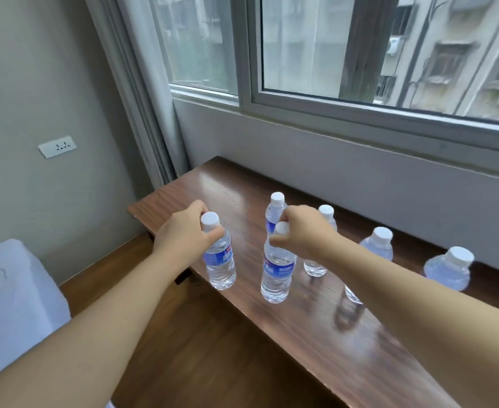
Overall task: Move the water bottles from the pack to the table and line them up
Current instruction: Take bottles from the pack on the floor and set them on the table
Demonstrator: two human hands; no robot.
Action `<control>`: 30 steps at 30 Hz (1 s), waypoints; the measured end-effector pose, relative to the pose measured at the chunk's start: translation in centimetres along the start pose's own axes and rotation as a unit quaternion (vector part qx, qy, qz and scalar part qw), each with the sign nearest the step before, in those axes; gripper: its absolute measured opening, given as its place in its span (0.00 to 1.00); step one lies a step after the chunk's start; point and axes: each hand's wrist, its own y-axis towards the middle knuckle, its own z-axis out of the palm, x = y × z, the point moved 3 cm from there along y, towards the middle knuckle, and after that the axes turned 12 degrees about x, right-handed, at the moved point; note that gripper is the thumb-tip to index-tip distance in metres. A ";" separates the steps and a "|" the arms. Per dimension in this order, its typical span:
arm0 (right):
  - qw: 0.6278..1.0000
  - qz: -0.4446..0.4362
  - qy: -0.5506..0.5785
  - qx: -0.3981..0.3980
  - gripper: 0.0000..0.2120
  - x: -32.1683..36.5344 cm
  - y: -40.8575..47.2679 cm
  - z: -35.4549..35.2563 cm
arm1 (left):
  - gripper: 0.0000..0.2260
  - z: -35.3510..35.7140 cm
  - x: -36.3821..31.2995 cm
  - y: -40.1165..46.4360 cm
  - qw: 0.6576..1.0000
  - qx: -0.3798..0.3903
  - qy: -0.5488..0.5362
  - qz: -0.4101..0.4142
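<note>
Several clear water bottles with white caps and blue labels are on the brown wooden table (316, 334). My left hand (183, 231) grips the neck of one bottle (220, 260) near the table's left front edge. My right hand (301, 231) grips the neck of a second bottle (276, 272) just to its right. Behind my right hand stand two bottles, one (275, 212) partly hidden and another (316, 266) mostly covered by my wrist. Further right stand two more, one (377, 245) behind my forearm and one (448, 270) at the far right. No pack is in view.
The table runs along a white wall under a window (330, 54). A grey curtain (142, 113) hangs at the left corner. A white bed or cover (9, 290) lies at the left, with wooden floor (198, 348) between it and the table.
</note>
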 end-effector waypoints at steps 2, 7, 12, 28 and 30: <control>1.000 0.015 0.019 -0.009 0.12 1.2 2.3 0.3 | 0.10 -0.9 1.3 2.6 1.000 0.009 -0.003 0.009; 0.999 0.026 0.021 -0.024 0.17 3.4 8.0 0.7 | 0.11 -2.2 3.7 9.2 0.999 0.026 -0.010 0.031; 0.999 0.031 0.002 -0.029 0.18 4.8 13.7 -0.5 | 0.11 -3.0 4.6 15.1 0.998 0.028 -0.003 0.056; 0.983 0.179 0.029 -0.028 0.17 3.4 24.7 -1.0 | 0.09 -0.4 3.6 29.6 0.979 0.144 0.036 0.137; 0.977 0.207 0.038 -0.030 0.17 3.1 25.3 -0.8 | 0.09 0.6 3.5 30.8 0.974 0.164 0.038 0.148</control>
